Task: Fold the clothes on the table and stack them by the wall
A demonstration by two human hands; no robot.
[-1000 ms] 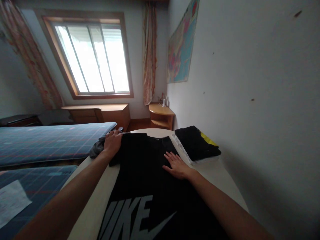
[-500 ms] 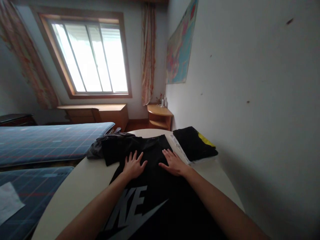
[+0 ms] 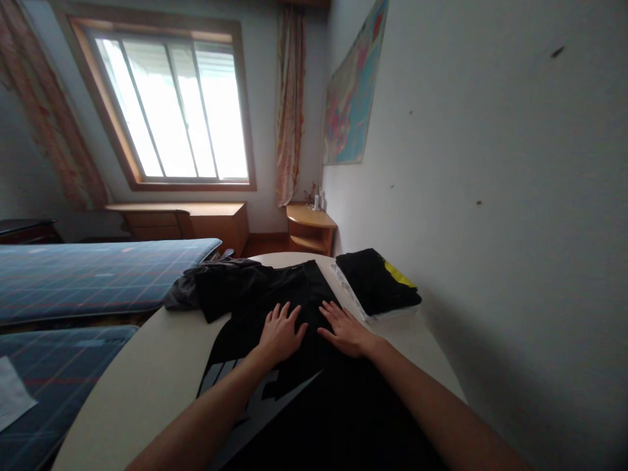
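Observation:
A black T-shirt (image 3: 304,418) with large grey lettering lies spread on a round cream table (image 3: 147,386). My left hand (image 3: 280,332) rests flat on the shirt's upper chest, fingers spread. My right hand (image 3: 346,330) lies flat beside it, a little to the right, fingers also apart. Neither hand holds anything. The shirt's left sleeve (image 3: 220,291) sticks out toward the table's far left edge, over a grey garment (image 3: 179,296).
A stack of folded dark clothes (image 3: 377,284) with a yellow patch sits at the table's far right, by the white wall. Two beds with blue plaid covers (image 3: 93,275) stand to the left. A wooden desk (image 3: 196,219) and corner shelf (image 3: 310,227) lie beyond, under the window.
My left hand left the sleeve at the far left and moved onto the shirt's chest, now close beside my right hand. My right hand has barely moved.

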